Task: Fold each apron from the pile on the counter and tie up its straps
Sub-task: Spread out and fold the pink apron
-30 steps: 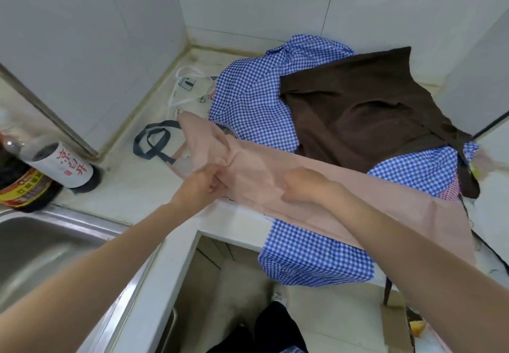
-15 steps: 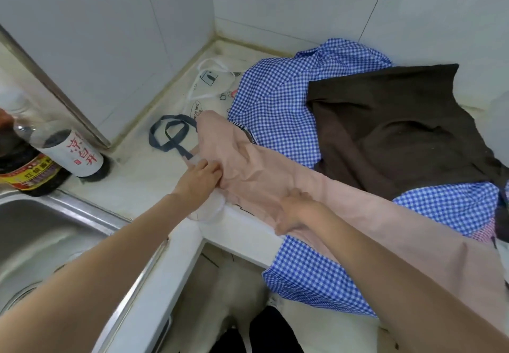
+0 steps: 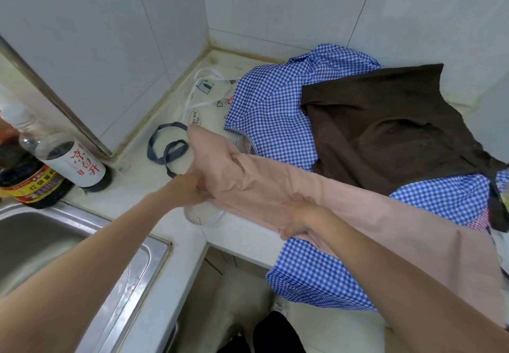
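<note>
A pink apron (image 3: 275,184) lies folded into a long band across the counter's front edge, running from centre to the lower right. My left hand (image 3: 190,188) grips its left end. My right hand (image 3: 298,219) grips the band about a hand's length to the right. A dark blue strap (image 3: 165,146) lies looped on the counter just left of the pink apron's top. Behind lies the pile: a blue checked apron (image 3: 275,110) and a brown apron (image 3: 385,132) on top of it. A white printed apron (image 3: 203,99) with a white strap shows near the corner.
A steel sink (image 3: 55,242) fills the lower left. Two sauce bottles (image 3: 60,160) stand at the sink's back edge by the wall. White tiled walls (image 3: 275,8) close the corner. The blue checked cloth hangs over the counter edge (image 3: 239,239); floor lies below.
My left hand slid from the middle of the pink apron out to its left end and gripped it. My right hand moved nearer the counter's front edge. The camera shifted left.
</note>
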`<state>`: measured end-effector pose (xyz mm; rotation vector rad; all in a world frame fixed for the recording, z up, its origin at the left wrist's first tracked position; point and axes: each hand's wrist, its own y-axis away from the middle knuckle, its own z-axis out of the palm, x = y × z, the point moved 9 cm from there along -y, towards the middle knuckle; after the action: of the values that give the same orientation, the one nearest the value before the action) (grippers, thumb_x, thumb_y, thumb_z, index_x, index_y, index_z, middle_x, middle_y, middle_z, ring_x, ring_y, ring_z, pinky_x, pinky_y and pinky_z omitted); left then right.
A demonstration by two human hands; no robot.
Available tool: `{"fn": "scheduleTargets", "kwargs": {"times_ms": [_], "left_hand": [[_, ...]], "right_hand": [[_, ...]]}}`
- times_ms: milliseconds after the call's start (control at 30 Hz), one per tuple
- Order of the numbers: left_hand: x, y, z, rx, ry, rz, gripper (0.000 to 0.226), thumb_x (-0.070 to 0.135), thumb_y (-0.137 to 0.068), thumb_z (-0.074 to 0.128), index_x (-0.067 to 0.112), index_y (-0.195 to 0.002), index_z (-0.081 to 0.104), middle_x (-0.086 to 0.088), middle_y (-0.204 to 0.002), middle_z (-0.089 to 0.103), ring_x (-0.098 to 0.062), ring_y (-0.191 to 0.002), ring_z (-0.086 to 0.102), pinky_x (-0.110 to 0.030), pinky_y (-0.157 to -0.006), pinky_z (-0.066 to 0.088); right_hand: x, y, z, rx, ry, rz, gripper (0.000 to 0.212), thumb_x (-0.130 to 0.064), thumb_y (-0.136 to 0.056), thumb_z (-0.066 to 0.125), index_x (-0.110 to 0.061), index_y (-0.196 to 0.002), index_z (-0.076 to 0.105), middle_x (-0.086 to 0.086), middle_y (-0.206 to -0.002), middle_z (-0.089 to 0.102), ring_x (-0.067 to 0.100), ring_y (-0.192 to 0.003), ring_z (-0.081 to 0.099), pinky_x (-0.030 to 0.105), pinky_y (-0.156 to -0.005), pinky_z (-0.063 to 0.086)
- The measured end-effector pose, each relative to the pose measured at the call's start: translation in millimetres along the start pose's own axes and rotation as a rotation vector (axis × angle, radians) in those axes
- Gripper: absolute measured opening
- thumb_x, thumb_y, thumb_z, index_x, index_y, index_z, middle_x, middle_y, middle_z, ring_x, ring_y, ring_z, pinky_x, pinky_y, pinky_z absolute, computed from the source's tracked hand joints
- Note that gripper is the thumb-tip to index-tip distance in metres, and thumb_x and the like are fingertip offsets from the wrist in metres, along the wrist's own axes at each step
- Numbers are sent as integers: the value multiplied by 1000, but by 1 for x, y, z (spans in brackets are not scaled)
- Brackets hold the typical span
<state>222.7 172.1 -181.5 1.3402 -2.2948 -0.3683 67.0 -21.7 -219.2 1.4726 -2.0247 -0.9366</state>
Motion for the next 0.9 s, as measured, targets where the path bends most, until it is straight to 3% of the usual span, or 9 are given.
{"fn": "scheduleTargets", "kwargs": {"times_ms": [100,200,300,333,433,533,600,767,900], "left_hand": [[-5,1,-9,32,793,-179,47,19,-81,73,0,-116,48,-7,-107,58,-25,-105,56,-30,-81,42],[-13,-4,-24,197,1077,-296,38,30,-84,68,9,-111,53,-1,-104,52,-25,-102,51,-32,-89,42],[-15,-11,-33,303,1218,-299,14,25,-87,65,12,-84,59,-3,-84,54,-16,-73,49,-22,-67,42],[-18,-12,-34,316,1194,-298,19,20,-88,63,15,-72,54,-1,-74,51,-14,-66,45,-20,-60,38],[-42,-4,-24,255,1015,-353,27,12,-82,68,12,-63,49,-4,-67,49,-20,-67,44,-23,-58,35],[-75,5,-11,71,581,-454,18,17,-73,70,2,-77,62,-13,-84,62,-28,-83,57,-32,-75,46],[-82,6,-29,155,349,-470,21,16,-84,57,-2,-94,61,-16,-91,62,-33,-89,60,-32,-72,45],[-10,-15,-102,548,221,-69,18,4,-88,46,5,-100,59,-16,-105,57,-34,-97,58,-35,-72,43],[67,-50,-75,180,-6,307,43,21,-91,35,26,-131,48,1,-136,46,-23,-115,54,-34,-92,43]], "right_hand": [[-1,10,-9,-25,-127,-11,78,-53,-80,64,-15,-141,35,8,-140,42,28,-122,46,35,-100,42],[-17,18,-46,141,-279,-95,28,-39,-87,61,-13,-97,56,1,-95,57,22,-93,57,24,-68,46],[-43,18,-77,318,-279,-183,26,-31,-89,60,-23,-72,43,-5,-74,46,20,-86,51,21,-55,34],[-53,17,-77,295,-254,-214,12,-30,-89,60,-22,-86,51,-3,-85,54,21,-92,53,23,-63,40],[-60,1,-49,115,-24,-140,59,-31,-87,63,-12,-138,38,8,-130,52,27,-115,52,32,-91,44],[-51,-17,-33,40,86,-48,64,-33,-85,65,-9,-138,37,10,-131,49,29,-117,51,35,-94,44],[-49,-20,-41,21,40,-63,58,-34,-87,59,-9,-137,41,10,-131,50,30,-117,51,35,-97,44],[-39,-10,-130,557,-323,-91,26,-16,-92,47,-4,-113,56,13,-119,55,33,-105,56,34,-77,42],[-33,-28,-119,409,-500,-56,36,-6,-88,52,-6,-123,49,14,-129,45,36,-103,58,37,-72,53]]}}
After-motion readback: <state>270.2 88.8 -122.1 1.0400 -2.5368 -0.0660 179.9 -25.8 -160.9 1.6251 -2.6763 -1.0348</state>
